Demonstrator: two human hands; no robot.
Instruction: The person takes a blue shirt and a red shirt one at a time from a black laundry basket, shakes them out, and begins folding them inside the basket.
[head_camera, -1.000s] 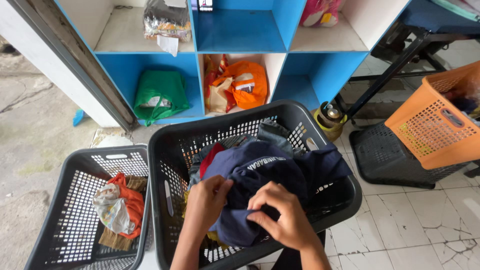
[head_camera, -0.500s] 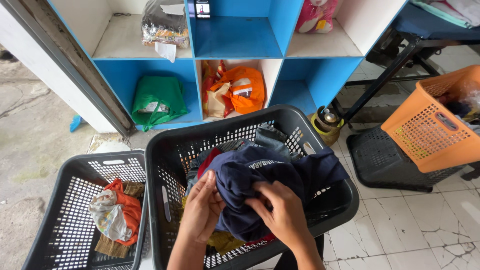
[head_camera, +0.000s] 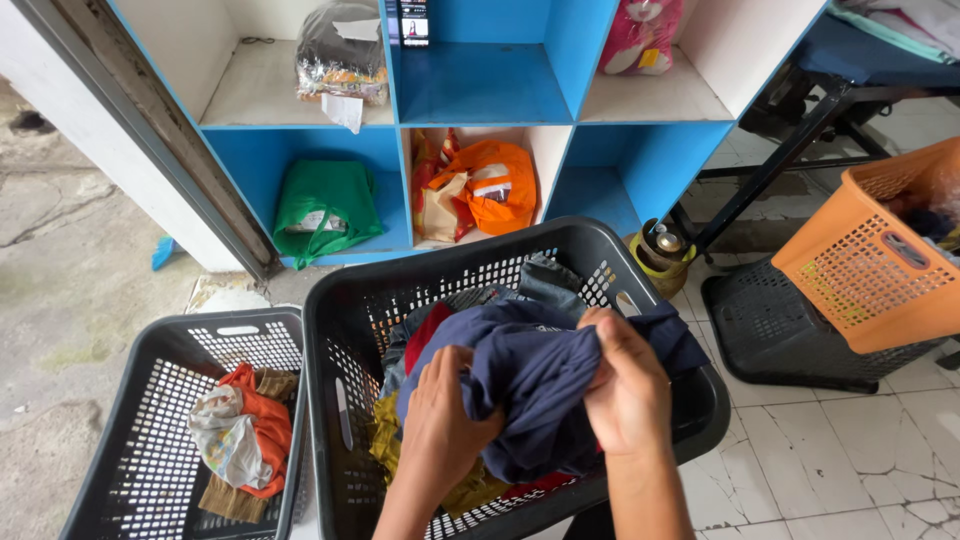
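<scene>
Both forearms cut off at the bottom edge; left hand (head_camera: 440, 425) and right hand (head_camera: 625, 385) each closed on a bunched navy garment (head_camera: 530, 385), fingertips buried in folds. Soft, crumpled cloth, lumpy shape, no clear long axis. It sits over the big black perforated plastic basket (head_camera: 345, 330), hiding most clothes beneath.
</scene>
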